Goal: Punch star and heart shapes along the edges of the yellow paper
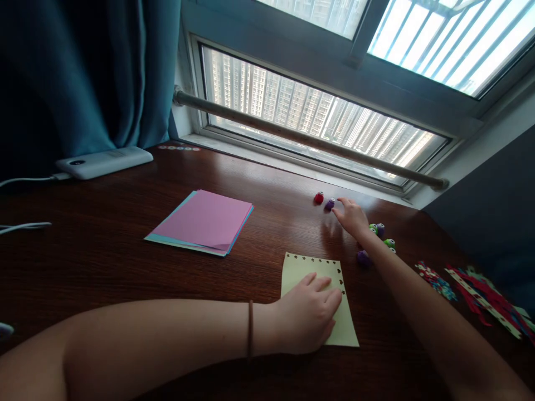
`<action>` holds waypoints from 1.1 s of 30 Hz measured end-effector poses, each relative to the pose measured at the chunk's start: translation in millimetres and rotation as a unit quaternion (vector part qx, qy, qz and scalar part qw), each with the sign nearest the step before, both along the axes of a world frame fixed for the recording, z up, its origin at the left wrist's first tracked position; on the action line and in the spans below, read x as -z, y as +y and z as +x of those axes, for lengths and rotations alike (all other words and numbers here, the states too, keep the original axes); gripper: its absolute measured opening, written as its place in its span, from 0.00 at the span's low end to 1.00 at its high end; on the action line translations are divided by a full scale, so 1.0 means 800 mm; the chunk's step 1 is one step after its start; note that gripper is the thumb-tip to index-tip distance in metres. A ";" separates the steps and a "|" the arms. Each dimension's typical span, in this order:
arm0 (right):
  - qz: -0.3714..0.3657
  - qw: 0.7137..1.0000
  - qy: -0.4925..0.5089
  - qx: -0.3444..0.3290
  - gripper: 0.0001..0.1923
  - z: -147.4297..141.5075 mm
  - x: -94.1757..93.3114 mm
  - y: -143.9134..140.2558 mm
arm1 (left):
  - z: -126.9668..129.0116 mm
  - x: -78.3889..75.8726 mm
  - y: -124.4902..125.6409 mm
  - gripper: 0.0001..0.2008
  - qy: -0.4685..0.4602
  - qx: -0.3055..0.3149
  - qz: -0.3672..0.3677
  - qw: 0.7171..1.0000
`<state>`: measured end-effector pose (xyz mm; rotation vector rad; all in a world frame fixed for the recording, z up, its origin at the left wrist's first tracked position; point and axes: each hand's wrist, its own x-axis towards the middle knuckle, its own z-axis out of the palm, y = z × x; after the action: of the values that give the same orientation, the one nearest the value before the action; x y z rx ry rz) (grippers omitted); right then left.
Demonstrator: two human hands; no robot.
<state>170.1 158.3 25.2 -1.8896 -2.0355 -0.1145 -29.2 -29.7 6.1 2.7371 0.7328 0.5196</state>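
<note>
My left hand (pixel 310 314) lies on a pale yellow sheet of paper (pixel 345 326), fingers spread loosely and holding nothing. Small star and heart shapes are cut along the sheet's top edge and upper right edge. Farther back, my right hand (pixel 351 216) has its thumb and forefinger apart beside a small purple craft punch (pixel 330 204); I cannot tell whether they touch it. A red craft punch (pixel 319 197) stands just left of the purple one. Several green and purple punches (pixel 389 243) sit beyond my right forearm, partly hidden by it.
A stack of pink and blue paper (pixel 203 220) lies left of centre. To the right are tiny cut-out pieces (pixel 434 279) and punched paper strips (pixel 487 295). A white device with a cable (pixel 111 161) rests by the curtain (pixel 125 72). A window with a rail (pixel 309 139) borders the table's back.
</note>
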 end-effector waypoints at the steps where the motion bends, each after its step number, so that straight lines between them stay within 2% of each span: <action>1: -0.010 1.000 -0.001 0.014 0.21 -0.009 0.005 0.014 | 0.000 0.000 -0.001 0.16 0.001 -0.002 0.005 1.000; 4: -0.035 0.998 0.008 0.059 0.21 -0.028 0.018 0.043 | -0.002 0.000 -0.003 0.17 0.001 -0.003 0.013 1.000; 7: -0.042 0.994 0.027 0.096 0.18 -0.038 0.023 0.054 | -0.003 0.001 -0.004 0.16 0.002 0.003 0.020 1.000; 9: -0.035 0.993 0.045 0.100 0.14 -0.042 0.022 0.054 | -0.003 0.002 -0.005 0.15 0.001 0.004 0.021 1.000; 11: -0.021 0.995 0.068 0.073 0.12 -0.046 0.019 0.045 | -0.003 0.003 -0.005 0.15 -0.004 0.004 0.017 1.000; 14: 0.013 0.993 0.119 -0.013 0.12 -0.049 0.013 0.010 | -0.004 0.005 -0.005 0.22 -0.015 -0.006 0.011 1.000; 18: 0.054 0.971 0.202 -0.112 0.14 -0.037 0.004 -0.073 | -0.003 0.008 -0.006 0.26 -0.024 -0.029 -0.008 0.999; 20: 0.056 0.958 0.247 -0.134 0.15 -0.023 0.002 -0.119 | -0.002 0.010 -0.006 0.29 -0.023 -0.050 -0.019 0.998; 21: 0.047 0.936 0.317 -0.148 0.16 -0.016 0.002 -0.140 | -0.001 0.011 -0.006 0.31 -0.021 -0.062 -0.024 0.998; 22: 0.037 0.918 0.366 -0.149 0.16 -0.008 0.002 -0.160 | 0.000 0.012 -0.006 0.34 -0.017 -0.074 -0.030 0.997; 24: 0.006 0.901 0.413 -0.134 0.16 0.005 0.005 -0.193 | 0.001 0.014 -0.005 0.40 -0.005 -0.089 -0.041 0.995; 28: -0.020 0.901 0.412 -0.132 0.15 0.024 0.016 -0.229 | 0.001 0.015 -0.002 0.40 0.025 -0.088 -0.052 0.994; 33: -0.033 0.922 0.360 -0.140 0.14 0.041 0.022 -0.235 | 0.000 0.009 -0.001 0.38 0.047 -0.097 -0.049 0.993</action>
<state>203.1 -29.5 7.4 -1.3493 -1.7490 0.6362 -29.0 -30.2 -0.7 2.6278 1.0276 0.3836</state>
